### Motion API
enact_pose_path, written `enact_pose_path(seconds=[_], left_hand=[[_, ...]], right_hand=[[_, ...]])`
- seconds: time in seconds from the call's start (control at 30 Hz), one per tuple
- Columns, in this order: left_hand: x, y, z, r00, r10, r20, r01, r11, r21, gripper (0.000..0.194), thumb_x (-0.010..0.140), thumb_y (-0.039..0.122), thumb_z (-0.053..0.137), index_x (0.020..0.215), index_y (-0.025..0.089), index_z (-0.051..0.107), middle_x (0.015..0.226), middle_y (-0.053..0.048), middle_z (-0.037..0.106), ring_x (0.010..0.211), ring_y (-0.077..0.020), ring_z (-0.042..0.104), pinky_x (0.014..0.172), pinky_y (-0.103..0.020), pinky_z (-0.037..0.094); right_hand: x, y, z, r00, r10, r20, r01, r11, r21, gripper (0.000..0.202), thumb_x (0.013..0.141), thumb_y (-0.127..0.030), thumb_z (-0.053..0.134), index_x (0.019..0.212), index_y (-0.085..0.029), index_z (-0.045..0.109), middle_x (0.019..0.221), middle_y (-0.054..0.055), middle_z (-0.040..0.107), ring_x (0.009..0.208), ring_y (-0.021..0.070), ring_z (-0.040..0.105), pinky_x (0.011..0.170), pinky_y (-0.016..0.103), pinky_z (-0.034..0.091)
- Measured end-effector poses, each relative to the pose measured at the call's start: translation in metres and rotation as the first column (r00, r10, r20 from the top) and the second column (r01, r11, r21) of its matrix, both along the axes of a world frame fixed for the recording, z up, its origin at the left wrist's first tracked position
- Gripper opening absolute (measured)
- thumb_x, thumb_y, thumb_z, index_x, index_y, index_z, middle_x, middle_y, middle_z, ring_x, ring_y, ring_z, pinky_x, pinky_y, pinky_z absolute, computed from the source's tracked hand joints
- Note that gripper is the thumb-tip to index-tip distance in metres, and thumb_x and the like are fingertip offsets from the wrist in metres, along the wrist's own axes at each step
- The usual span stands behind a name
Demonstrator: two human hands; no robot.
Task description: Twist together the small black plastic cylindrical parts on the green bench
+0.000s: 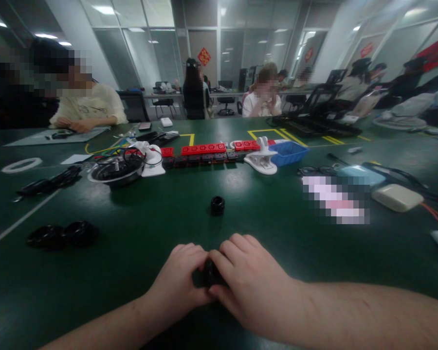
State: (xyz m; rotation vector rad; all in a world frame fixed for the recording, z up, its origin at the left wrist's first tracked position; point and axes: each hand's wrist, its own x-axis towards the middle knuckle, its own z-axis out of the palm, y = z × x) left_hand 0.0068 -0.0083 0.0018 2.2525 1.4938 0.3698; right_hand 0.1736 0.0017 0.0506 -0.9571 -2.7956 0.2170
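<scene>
Close to the table's near edge, my left hand (183, 274) and my right hand (253, 282) meet with fingers closed around a small black round part (212, 273). Most of that part is covered by the fingers, so its exact kind does not show. Just beyond the hands, a similar small black ring-shaped piece (217, 206) sits on the green table (149, 209), touched by neither hand. Two glossy black coils (63, 236) lie side by side to the left of my left hand.
A metal bowl (115, 172) with dark items stands at the back left. Red and black power strips (204, 148) line the middle, beside a white clip stand (264, 159) and a blue bin (289, 152). A beige box (397, 197) lies right. People sit across the table.
</scene>
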Motion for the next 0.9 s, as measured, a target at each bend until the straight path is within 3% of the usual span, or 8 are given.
enact_pose_path(seconds=[0.17, 0.4, 0.73, 0.9], left_hand=[[-0.0002, 0.0006, 0.0006, 1.0, 0.004, -0.018, -0.005, 1.0, -0.011, 0.036, 0.063, 0.042, 0.061, 0.057, 0.019, 0.034, 0.061, 0.002, 0.044, 0.061, -0.0156, 0.041, 0.059, -0.028, 0.03], [0.0011, 0.0013, 0.0019, 0.999, 0.022, -0.025, -0.022, 1.0, -0.011, 0.029, 0.061, 0.034, 0.061, 0.058, 0.019, 0.036, 0.063, 0.003, 0.045, 0.063, -0.015, 0.041, 0.062, -0.028, 0.032], [-0.0001, -0.0007, 0.0024, 1.0, 0.018, -0.009, -0.018, 1.0, -0.011, 0.023, 0.06, 0.026, 0.06, 0.057, 0.018, 0.039, 0.063, 0.003, 0.047, 0.065, -0.0157, 0.043, 0.065, -0.029, 0.033], [0.0001, -0.0009, 0.0009, 1.0, -0.001, 0.001, 0.001, 1.0, 0.004, 0.017, 0.062, 0.028, 0.06, 0.061, 0.018, 0.046, 0.067, 0.001, 0.052, 0.067, -0.0171, 0.046, 0.066, -0.031, 0.034]], right_hand=[[0.0002, -0.0005, -0.0016, 1.0, 0.013, -0.01, -0.013, 1.0, 0.004, 0.021, 0.078, -0.031, 0.053, 0.091, -0.015, 0.056, 0.082, 0.005, 0.053, 0.075, 0.0197, 0.042, 0.064, 0.034, 0.031], [-0.0006, -0.0038, -0.0041, 0.996, 0.087, 0.024, -0.09, 0.987, 0.136, 0.019, 0.078, -0.022, 0.047, 0.091, -0.012, 0.056, 0.08, 0.007, 0.052, 0.07, 0.0195, 0.04, 0.059, 0.034, 0.029], [0.0, -0.0031, -0.0046, 0.993, 0.121, -0.01, -0.12, 0.99, 0.077, 0.026, 0.078, -0.023, 0.044, 0.096, -0.01, 0.055, 0.084, 0.008, 0.052, 0.073, 0.0204, 0.038, 0.063, 0.035, 0.031], [0.0002, -0.0019, -0.0053, 0.977, 0.207, -0.05, -0.203, 0.976, 0.076, 0.022, 0.08, -0.022, 0.04, 0.09, -0.012, 0.056, 0.084, 0.006, 0.053, 0.074, 0.0192, 0.037, 0.063, 0.034, 0.03]])
